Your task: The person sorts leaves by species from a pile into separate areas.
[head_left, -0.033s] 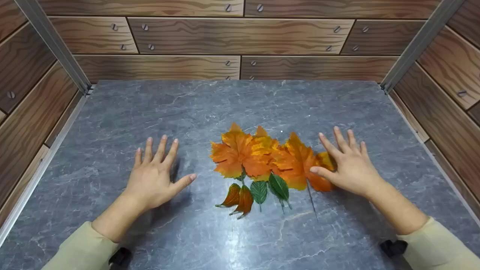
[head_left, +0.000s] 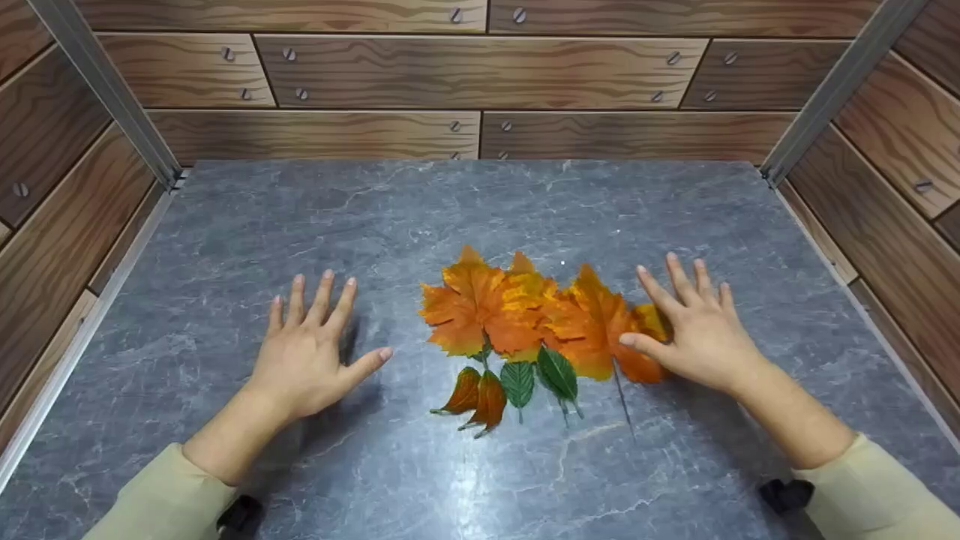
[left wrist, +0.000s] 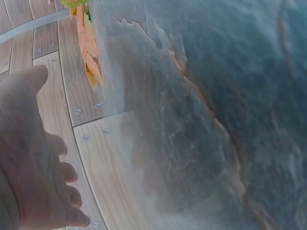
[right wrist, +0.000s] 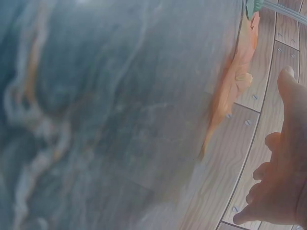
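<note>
Orange maple-like leaves (head_left: pixel 480 304) lie overlapping at mid-table, tinged yellow at their tips. Below them are two green leaves (head_left: pixel 556 373) with short stems and a pair of brownish-orange leaves (head_left: pixel 491 401). My left hand (head_left: pixel 307 360) is spread palm down to the left of the leaves, holding nothing. On the other side, my right hand (head_left: pixel 701 337) also has its fingers spread, and its thumb overlaps the rightmost orange leaf in the head view. Seen from the right wrist, the hand (right wrist: pixel 288 158) is raised off the table, apart from the orange leaves (right wrist: pixel 235 86).
The grey marbled tabletop (head_left: pixel 480 202) is bordered by wood-patterned panels (head_left: pixel 480 71) at the back and both sides. Metal posts (head_left: pixel 112 90) stand at the two rear corners. A thin dark stem (head_left: pixel 622 401) extends toward the front from the right-hand orange leaf.
</note>
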A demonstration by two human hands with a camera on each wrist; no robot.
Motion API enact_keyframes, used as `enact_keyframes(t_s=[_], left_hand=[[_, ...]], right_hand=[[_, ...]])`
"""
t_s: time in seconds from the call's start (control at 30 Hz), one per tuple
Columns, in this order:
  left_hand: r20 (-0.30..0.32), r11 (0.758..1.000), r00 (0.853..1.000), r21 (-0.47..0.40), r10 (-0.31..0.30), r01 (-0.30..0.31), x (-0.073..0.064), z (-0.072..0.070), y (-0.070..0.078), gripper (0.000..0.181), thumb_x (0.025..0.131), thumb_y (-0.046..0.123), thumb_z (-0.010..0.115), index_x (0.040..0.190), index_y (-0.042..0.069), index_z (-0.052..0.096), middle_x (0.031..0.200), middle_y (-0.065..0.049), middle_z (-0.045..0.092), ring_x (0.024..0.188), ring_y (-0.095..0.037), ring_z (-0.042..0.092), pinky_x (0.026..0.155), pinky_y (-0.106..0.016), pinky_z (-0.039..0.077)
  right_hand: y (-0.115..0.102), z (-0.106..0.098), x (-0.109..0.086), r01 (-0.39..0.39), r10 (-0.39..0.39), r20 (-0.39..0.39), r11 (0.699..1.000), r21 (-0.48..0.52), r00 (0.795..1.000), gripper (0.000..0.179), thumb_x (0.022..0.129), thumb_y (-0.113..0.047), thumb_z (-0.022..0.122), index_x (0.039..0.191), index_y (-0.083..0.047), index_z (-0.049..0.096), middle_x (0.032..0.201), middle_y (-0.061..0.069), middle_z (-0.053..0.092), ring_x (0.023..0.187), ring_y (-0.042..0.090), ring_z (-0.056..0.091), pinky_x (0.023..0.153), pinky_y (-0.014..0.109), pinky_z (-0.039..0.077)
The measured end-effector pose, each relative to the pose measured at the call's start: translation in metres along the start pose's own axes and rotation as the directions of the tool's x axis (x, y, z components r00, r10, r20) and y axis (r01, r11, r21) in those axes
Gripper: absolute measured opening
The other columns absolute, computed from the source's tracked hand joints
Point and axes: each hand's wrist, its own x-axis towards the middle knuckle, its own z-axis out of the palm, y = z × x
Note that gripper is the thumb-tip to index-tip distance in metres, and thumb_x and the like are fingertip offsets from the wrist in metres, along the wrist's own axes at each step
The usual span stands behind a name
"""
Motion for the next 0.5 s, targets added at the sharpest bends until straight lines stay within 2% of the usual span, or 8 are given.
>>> enact_keyframes(t_s=[0.27,0.37,0.5], left_hand=[[0.013,1.0,1.0,-0.004,0.002,-0.002,0.005,0.0,0.003,0.11,0.094,0.089,0.036,0.172,0.014,0.015,0.176,-0.022,0.008,0.158,-0.053,0.0,0.122,-0.073,0.005],[0.012,1.0,1.0,-0.009,0.012,-0.012,0.01,-0.001,0.005,0.11,0.095,0.089,0.035,0.172,0.013,0.016,0.175,-0.023,0.009,0.159,-0.052,0.001,0.123,-0.071,0.005],[0.017,0.999,0.999,-0.03,0.035,-0.035,0.021,-0.003,0.01,0.107,0.096,0.086,0.038,0.172,0.013,0.016,0.175,-0.023,0.009,0.159,-0.051,0.002,0.124,-0.069,0.006]], right_hand=[[-0.001,0.0,-0.002,0.033,-0.033,-0.007,0.999,-0.005,0.999,0.099,0.097,-0.074,0.059,0.173,-0.026,0.016,0.176,0.019,-0.003,0.158,0.053,-0.008,0.116,0.081,0.0],[-0.003,0.001,-0.005,0.08,-0.08,0.002,0.997,0.004,0.997,0.096,0.097,-0.072,0.06,0.172,-0.025,0.021,0.177,0.016,-0.001,0.159,0.051,-0.003,0.118,0.078,0.001],[-0.007,0.005,-0.011,0.176,-0.177,0.058,0.984,0.011,0.983,0.091,0.098,-0.069,0.061,0.17,-0.023,0.028,0.177,0.014,0.004,0.159,0.049,0.006,0.12,0.075,0.006]])
